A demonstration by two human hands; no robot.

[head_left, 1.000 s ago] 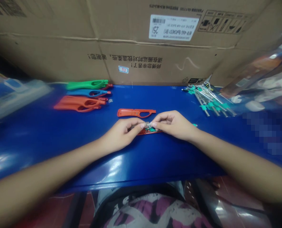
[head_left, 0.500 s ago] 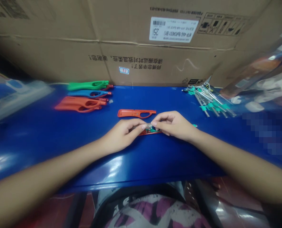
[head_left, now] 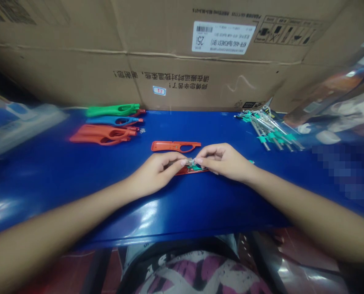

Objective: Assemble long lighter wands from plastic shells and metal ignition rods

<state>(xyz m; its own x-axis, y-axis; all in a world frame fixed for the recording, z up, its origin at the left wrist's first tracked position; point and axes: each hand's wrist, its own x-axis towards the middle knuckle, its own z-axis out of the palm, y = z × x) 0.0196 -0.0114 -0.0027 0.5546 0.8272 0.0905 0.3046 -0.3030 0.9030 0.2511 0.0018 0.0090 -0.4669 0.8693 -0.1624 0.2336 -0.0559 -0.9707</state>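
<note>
An orange lighter casing half (head_left: 184, 170) lies on the blue table under my hands, with a green trigger part (head_left: 196, 167) inside it. Between thumb and fingers, my left hand (head_left: 160, 171) pinches a small clear part (head_left: 189, 161), seemingly a fuel tank. My right hand (head_left: 220, 161) is closed at the clear part's right end, fingertips on a tiny pale piece too small to name. A second orange casing half (head_left: 175, 146) rests just beyond, its inner side up. The fingers hide much of the nearer casing.
Green casings (head_left: 112, 109), blue casings (head_left: 114, 120) and orange casings (head_left: 102, 134) are stacked at the back left, beside tiny screws (head_left: 143, 131). Several metal lighter tubes (head_left: 270, 130) with green parts and wires lie back right. A cardboard box (head_left: 169, 53) walls the table's far side.
My left fingertips and the clear part have shifted slightly left, leaving a small gap between the two hands' fingertips. The right hand stays almost in place.
</note>
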